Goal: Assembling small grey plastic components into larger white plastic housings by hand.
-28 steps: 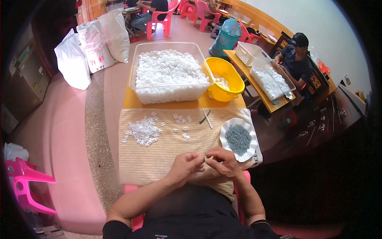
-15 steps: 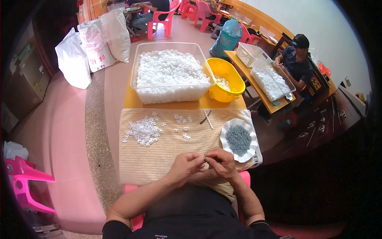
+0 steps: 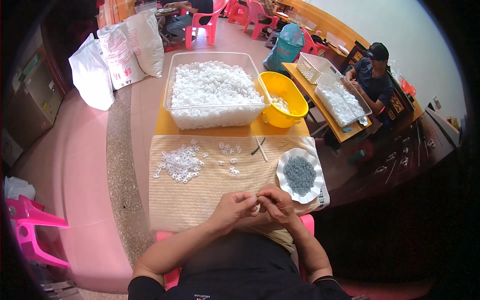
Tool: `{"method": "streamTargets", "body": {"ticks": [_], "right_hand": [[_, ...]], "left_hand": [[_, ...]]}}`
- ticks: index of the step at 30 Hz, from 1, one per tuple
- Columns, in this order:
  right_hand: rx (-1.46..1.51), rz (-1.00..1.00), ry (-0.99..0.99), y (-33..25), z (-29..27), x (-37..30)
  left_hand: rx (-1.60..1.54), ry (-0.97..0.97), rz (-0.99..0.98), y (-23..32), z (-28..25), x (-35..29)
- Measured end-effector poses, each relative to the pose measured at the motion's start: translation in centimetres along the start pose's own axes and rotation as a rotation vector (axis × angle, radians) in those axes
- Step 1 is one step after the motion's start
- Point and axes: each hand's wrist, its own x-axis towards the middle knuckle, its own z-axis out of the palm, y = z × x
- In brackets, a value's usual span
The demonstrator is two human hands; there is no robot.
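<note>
My left hand [image 3: 234,209] and my right hand [image 3: 276,202] meet fingertip to fingertip over the near edge of a beige striped cloth [image 3: 200,192]. A tiny white plastic piece [image 3: 258,204] shows between the fingers of both hands. To the right of my hands a white scalloped dish [image 3: 285,185] holds several small grey metal parts [image 3: 299,174]. A heap of small white plastic pieces [image 3: 180,163] lies on the cloth to the far left, with a few loose ones [image 3: 229,148] nearer the middle. A small tool [image 3: 259,147] lies beyond the dish.
A clear bin [image 3: 215,119] full of white pieces and a yellow tub [image 3: 300,107] stand at the table's far end. White sacks [image 3: 120,55] sit on the floor at left, a pink stool [image 3: 27,227] at near left. Another person [image 3: 375,75] works at a table to the right.
My hands stay together at the near edge of the cloth, with only small finger movements. Nothing else on the table has moved.
</note>
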Motion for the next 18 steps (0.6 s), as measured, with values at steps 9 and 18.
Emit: {"method": "streamTargets", "body": {"ticks": [9, 18], "right_hand": [[0.016, -0.038, -0.035, -0.1, 0.1, 0.2], [0.091, -0.031, 0.01, 1.8, 0.3, 0.0]], "left_hand": [[0.0, -0.011, 0.015, 0.1, -0.5, 0.2], [-0.058, -0.008, 0.0, 0.2, -0.1, 0.0]]}}
